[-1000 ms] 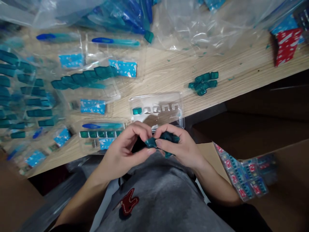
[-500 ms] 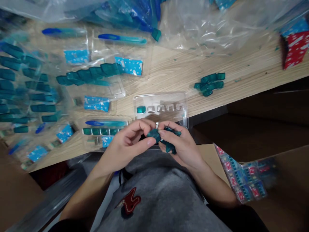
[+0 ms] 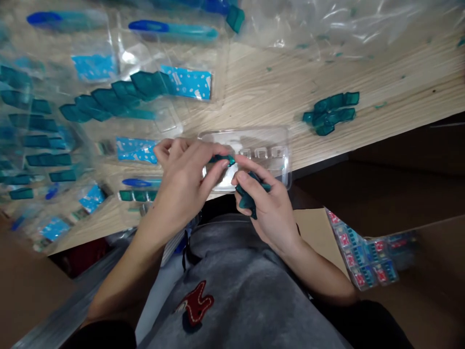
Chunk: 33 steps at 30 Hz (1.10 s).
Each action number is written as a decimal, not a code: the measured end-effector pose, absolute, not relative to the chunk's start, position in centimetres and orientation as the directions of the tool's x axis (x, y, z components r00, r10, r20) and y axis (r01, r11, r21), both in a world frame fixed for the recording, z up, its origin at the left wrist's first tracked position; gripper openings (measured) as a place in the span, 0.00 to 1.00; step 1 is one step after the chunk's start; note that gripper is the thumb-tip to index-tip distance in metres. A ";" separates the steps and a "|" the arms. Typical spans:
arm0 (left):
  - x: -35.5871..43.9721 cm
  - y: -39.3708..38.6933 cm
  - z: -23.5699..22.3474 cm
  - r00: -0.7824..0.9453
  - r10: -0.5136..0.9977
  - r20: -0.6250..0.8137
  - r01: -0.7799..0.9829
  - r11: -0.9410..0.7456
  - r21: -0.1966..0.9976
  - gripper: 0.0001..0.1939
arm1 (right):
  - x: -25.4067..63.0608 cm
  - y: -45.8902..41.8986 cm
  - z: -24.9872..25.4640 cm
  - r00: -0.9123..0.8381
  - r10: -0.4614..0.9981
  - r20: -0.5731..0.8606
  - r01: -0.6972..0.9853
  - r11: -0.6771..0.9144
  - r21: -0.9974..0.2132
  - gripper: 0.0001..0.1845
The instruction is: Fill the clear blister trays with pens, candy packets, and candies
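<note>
My left hand is over the left part of a clear plastic tray with a row of small square moulds. Between its thumb and fingertips it pinches a small teal translucent block, partly hidden by the fingers. My right hand is closed around a bunch of teal blocks in front of the tray. Its index finger stretches toward the block at my left fingertips. The tray's leftmost moulds are hidden behind my left hand.
More teal blocks lie on the wooden table at the right. Filled clear packs with blue pens and blue patterned packets cover the left side. Plastic film lies at the back. A cardboard box holds packs at lower right.
My left hand has moved forward from my chest to the tray with a teal block. My right hand still grips the bunch, its index finger now stretched forward. The camera view has shifted closer.
</note>
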<state>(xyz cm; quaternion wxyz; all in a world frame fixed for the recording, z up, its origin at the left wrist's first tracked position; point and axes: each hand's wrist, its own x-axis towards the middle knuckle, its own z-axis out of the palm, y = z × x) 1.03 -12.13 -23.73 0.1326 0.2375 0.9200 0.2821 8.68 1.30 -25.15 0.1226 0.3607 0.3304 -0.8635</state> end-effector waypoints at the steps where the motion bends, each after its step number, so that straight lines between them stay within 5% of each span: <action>1: 1.0 -12.0 -23.8 -0.857 0.502 -0.110 0.351 0.728 0.589 0.07 | 9.0 1.4 -25.1 -0.721 0.032 -0.693 0.448 -0.741 -0.500 0.18; 10: 0.7 -11.6 -25.0 -0.887 0.450 -0.107 0.265 0.683 0.680 0.07 | 10.0 3.3 -26.0 -0.751 0.049 -0.658 0.396 -0.765 -0.509 0.13; 19: 2.2 -11.6 -22.4 -0.803 0.596 -0.016 0.410 0.571 0.711 0.14 | 9.8 3.7 -25.3 -0.761 -0.163 -0.628 0.419 -0.862 -0.284 0.19; 23: 2.7 -11.1 -20.9 -0.706 0.703 -0.085 0.389 0.486 0.783 0.13 | 9.4 3.7 -24.5 -0.769 -0.139 -0.624 0.423 -0.843 -0.334 0.19; 33: 2.7 -11.5 -21.3 -0.829 0.554 -0.073 0.197 0.412 0.890 0.13 | 10.2 4.2 -24.8 -0.796 -0.131 -0.590 0.470 -0.748 -0.468 0.10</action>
